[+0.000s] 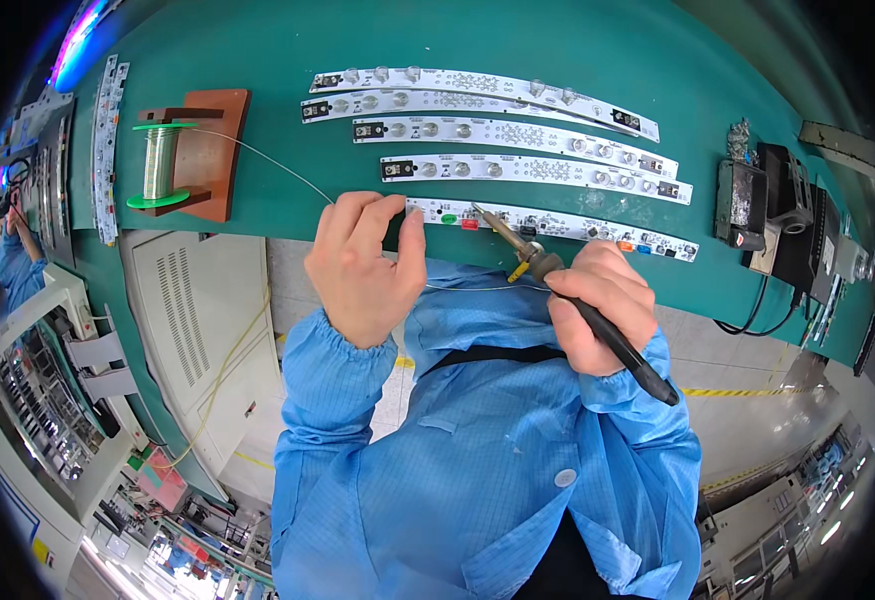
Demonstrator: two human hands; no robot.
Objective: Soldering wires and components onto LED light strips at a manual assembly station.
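Observation:
My right hand (606, 305) is closed around the black handle of a soldering iron (626, 350). The iron's tip (478, 208) points at the nearest white circuit board strip (558, 224), which carries small green, red, orange and blue parts. Thin solder wire (276, 160) runs from a spool (159, 165) into my left hand (366, 262), whose fingers are closed on it. A length of wire also shows below that hand, toward the iron. My left thumb and index finger are at the strip's left end; their exact contact there is partly hidden.
Several white strips with clear round lenses (538, 170) lie beyond the nearest one. The spool stands on a brown holder (220, 150) at left, beside more upright strips (108, 150). At right are a black device (743, 205) and cables (758, 320). The green bench's front edge is close.

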